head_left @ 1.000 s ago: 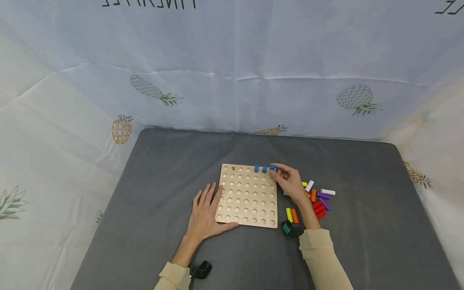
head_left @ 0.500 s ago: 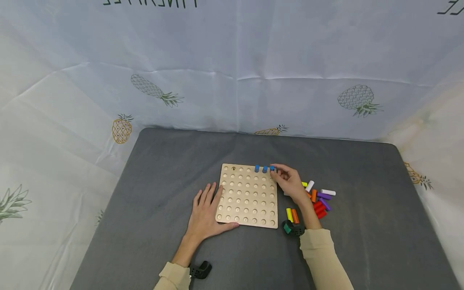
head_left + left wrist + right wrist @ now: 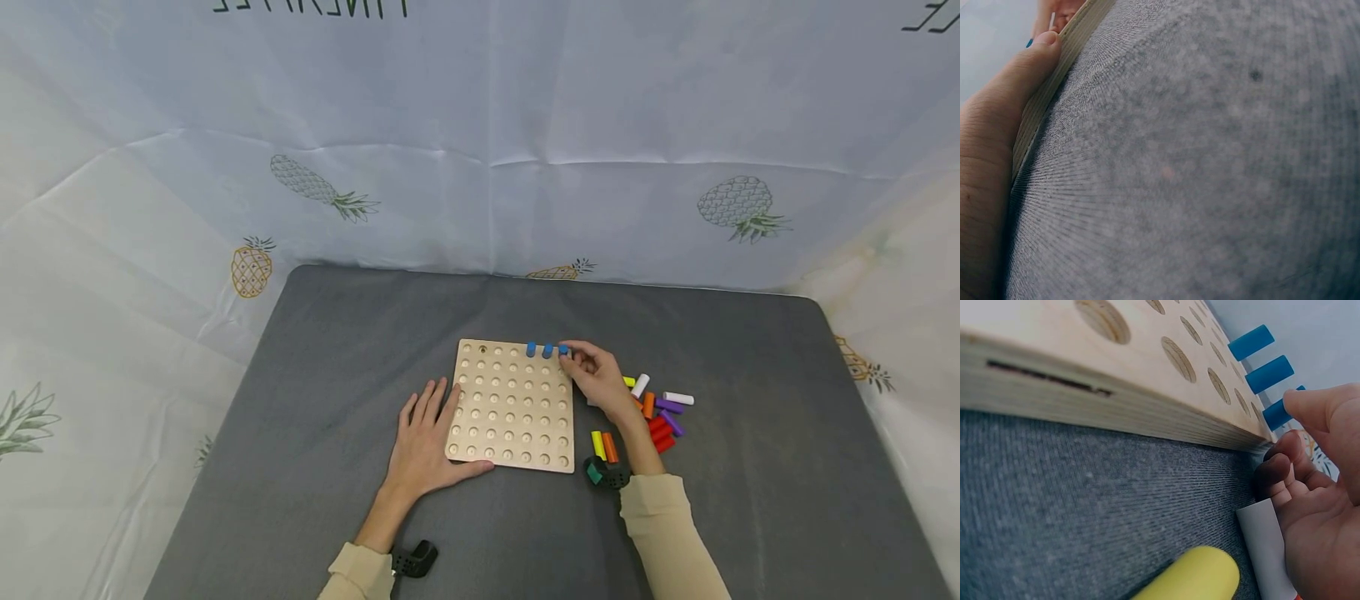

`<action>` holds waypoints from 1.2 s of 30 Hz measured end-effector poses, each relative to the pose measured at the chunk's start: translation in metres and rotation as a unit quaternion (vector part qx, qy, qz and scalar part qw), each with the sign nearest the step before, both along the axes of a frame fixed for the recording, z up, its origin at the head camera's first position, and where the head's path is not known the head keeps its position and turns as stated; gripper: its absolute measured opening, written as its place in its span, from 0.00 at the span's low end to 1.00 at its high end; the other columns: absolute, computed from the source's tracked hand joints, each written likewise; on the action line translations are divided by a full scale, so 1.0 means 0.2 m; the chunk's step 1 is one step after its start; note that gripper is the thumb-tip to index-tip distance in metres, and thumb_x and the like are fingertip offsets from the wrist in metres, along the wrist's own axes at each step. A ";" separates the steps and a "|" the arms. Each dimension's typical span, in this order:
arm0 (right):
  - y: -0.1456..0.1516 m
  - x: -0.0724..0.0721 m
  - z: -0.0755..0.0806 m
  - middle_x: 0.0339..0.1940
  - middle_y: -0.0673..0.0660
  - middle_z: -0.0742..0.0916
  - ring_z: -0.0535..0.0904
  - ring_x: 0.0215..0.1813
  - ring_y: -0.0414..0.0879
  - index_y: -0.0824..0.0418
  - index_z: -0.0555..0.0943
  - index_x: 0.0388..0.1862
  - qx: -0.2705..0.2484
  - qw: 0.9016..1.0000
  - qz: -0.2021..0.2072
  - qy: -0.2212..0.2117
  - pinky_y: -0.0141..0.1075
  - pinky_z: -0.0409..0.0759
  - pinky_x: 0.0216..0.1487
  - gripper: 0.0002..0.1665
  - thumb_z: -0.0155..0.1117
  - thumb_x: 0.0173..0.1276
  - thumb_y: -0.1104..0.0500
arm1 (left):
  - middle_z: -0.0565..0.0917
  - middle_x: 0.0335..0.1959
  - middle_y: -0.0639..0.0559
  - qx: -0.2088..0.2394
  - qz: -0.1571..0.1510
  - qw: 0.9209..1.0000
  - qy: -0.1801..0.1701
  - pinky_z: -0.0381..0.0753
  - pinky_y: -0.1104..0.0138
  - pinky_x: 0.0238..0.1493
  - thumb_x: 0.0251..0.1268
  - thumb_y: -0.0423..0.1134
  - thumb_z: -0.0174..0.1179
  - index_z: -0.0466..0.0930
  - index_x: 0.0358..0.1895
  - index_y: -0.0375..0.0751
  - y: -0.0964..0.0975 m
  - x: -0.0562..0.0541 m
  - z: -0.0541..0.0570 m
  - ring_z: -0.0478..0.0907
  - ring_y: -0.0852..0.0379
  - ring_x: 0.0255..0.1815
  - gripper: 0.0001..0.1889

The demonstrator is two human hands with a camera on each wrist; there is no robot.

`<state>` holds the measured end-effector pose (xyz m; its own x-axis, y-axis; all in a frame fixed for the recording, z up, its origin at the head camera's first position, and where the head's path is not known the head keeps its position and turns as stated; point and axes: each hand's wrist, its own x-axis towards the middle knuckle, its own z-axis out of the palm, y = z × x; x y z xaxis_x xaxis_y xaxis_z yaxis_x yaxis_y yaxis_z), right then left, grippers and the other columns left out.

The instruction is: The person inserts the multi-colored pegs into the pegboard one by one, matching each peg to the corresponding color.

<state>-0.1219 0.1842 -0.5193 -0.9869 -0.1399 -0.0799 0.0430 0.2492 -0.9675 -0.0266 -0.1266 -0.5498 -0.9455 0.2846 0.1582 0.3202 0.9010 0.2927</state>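
Note:
A square wooden pegboard (image 3: 517,444) with rows of round holes lies on the grey table. Two blue pegs (image 3: 1270,373) stand upright in its far row, near the right end. At the far right corner is a third blue peg (image 3: 1275,415), which my right hand (image 3: 597,379) pinches between thumb and fingers. That peg stands at the corner hole, its lower end apparently in it. My left hand (image 3: 427,450) rests against the board's left side with fingers extended, the thumb (image 3: 1038,56) along its near edge.
Right of the board lie loose pegs: red (image 3: 660,428), purple (image 3: 671,422), white (image 3: 678,398), orange (image 3: 611,447) and yellow (image 3: 597,445). Some are partly hidden by my right forearm. A pineapple-print cloth (image 3: 435,208) hangs behind the table (image 3: 360,333).
The blue peg under my right fingers appears slightly lower at the corner. Both hands and the board otherwise keep their places.

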 end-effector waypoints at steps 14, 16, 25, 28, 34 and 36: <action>0.01 0.01 0.01 0.32 0.55 0.74 0.65 0.22 0.35 0.70 0.79 0.63 0.012 1.000 -0.004 0.008 0.27 0.66 0.25 0.22 0.65 0.73 0.65 | 0.63 0.81 0.42 0.002 -0.002 1.000 0.005 0.58 0.43 0.78 0.37 0.84 0.64 0.53 0.83 0.50 0.00 0.00 0.00 0.59 0.42 0.82 0.68; 0.01 0.02 0.03 0.31 0.55 0.74 0.65 0.22 0.34 0.71 0.78 0.64 0.018 1.000 -0.007 0.013 0.26 0.66 0.25 0.23 0.65 0.72 0.66 | 0.63 0.81 0.42 0.003 -0.002 1.000 0.004 0.57 0.43 0.78 0.37 0.84 0.63 0.53 0.83 0.50 0.00 0.00 0.00 0.59 0.42 0.82 0.68; -0.01 0.11 0.25 0.26 0.54 0.70 0.59 0.20 0.33 0.72 0.80 0.61 0.087 0.995 -0.030 0.037 0.28 0.62 0.26 0.21 0.66 0.70 0.68 | 0.63 0.81 0.42 -0.001 -0.002 1.000 0.003 0.57 0.43 0.79 0.38 0.85 0.63 0.53 0.83 0.50 0.00 0.00 0.00 0.58 0.42 0.83 0.68; 0.00 0.12 0.27 0.23 0.53 0.67 0.55 0.20 0.32 0.72 0.81 0.59 0.097 0.993 -0.037 0.056 0.29 0.60 0.26 0.19 0.66 0.70 0.68 | 0.63 0.81 0.42 -0.001 -0.001 1.000 0.003 0.57 0.43 0.79 0.37 0.84 0.63 0.53 0.83 0.50 0.00 0.00 0.00 0.58 0.42 0.83 0.68; 0.05 0.11 0.15 0.21 0.54 0.63 0.49 0.18 0.30 0.71 0.84 0.55 0.105 0.989 -0.047 0.092 0.30 0.54 0.22 0.16 0.67 0.70 0.68 | 0.62 0.81 0.42 0.000 0.000 1.000 -0.001 0.57 0.44 0.79 0.37 0.84 0.64 0.52 0.83 0.50 0.00 0.00 0.00 0.58 0.42 0.83 0.68; 0.07 0.11 0.11 0.20 0.52 0.62 0.49 0.18 0.29 0.68 0.85 0.54 0.115 0.988 -0.050 0.092 0.30 0.54 0.21 0.15 0.68 0.70 0.65 | 0.62 0.81 0.42 -0.001 0.000 1.000 -0.003 0.56 0.44 0.79 0.37 0.83 0.64 0.52 0.83 0.50 0.00 0.00 0.00 0.58 0.42 0.83 0.68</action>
<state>-0.1005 0.1987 -0.4974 -0.9957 -0.0392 0.0844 -0.0929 0.4671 -0.8793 -0.0268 -0.1265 -0.5496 -0.9465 0.2843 0.1530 0.3182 0.9016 0.2929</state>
